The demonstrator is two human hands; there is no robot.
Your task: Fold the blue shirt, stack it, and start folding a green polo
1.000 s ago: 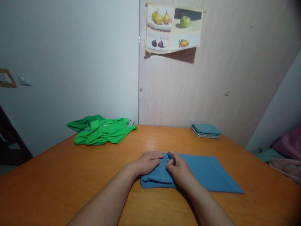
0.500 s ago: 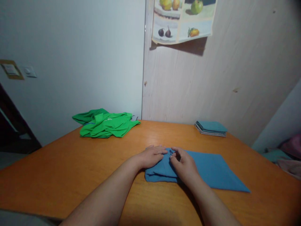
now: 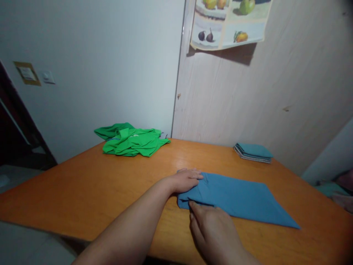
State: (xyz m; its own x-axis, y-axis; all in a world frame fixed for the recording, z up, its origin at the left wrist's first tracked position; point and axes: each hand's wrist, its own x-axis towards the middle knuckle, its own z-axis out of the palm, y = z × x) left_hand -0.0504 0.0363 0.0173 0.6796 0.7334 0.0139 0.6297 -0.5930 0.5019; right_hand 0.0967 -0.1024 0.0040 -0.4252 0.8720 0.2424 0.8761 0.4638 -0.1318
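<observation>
The blue cloth (image 3: 245, 198) lies on the table (image 3: 124, 191), its folded end under the left hand (image 3: 186, 181), fingers outstretched, pressing but gripping nothing. The right hand's (image 3: 216, 228) fingers curl at the near edge, though whether they pinch it I cannot tell. Likely straightening the fold, this calls for steady left-hand pressure while aligning the layers.

Orange tbl (image 3: 82, 184), wht wall (image 3: 110, 66), 1 poster (image 3: 230, 27) on panel (image 3: 228, 103).
</observation>
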